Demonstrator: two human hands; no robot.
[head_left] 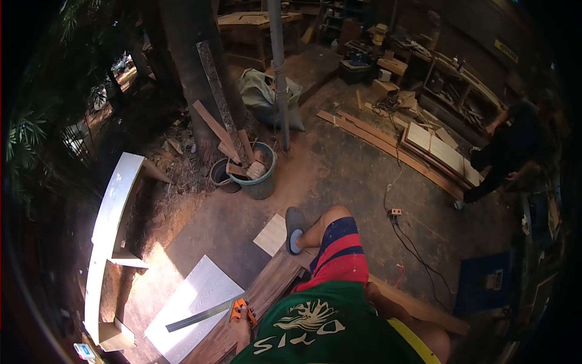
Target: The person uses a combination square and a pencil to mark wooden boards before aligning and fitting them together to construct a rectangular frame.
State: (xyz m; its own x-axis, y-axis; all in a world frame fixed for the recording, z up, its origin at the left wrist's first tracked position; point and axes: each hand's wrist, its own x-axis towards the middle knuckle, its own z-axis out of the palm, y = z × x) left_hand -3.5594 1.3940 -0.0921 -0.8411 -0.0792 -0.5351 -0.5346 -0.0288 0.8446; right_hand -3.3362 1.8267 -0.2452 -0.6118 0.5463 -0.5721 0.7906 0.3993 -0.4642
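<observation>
My left hand [242,330] is closed around the orange handle of a handsaw [203,315]. Its grey blade points left over a pale wood-grain board [197,297]. Beside that hand, a brown wood-grain plank [267,285] runs diagonally under my leg. My right hand [373,295] is low by my right thigh, close to a long wooden board [418,306]. Shadow and my body hide its fingers. A small light square panel [271,235] lies by my shoe.
A bucket of wood scraps [260,187] stands before the tree trunk and pole. A long white panel [109,230] stands at left. Cables and a power outlet box [396,212] lie on the floor. Stacked boards [430,145] and another person [515,139] are at right.
</observation>
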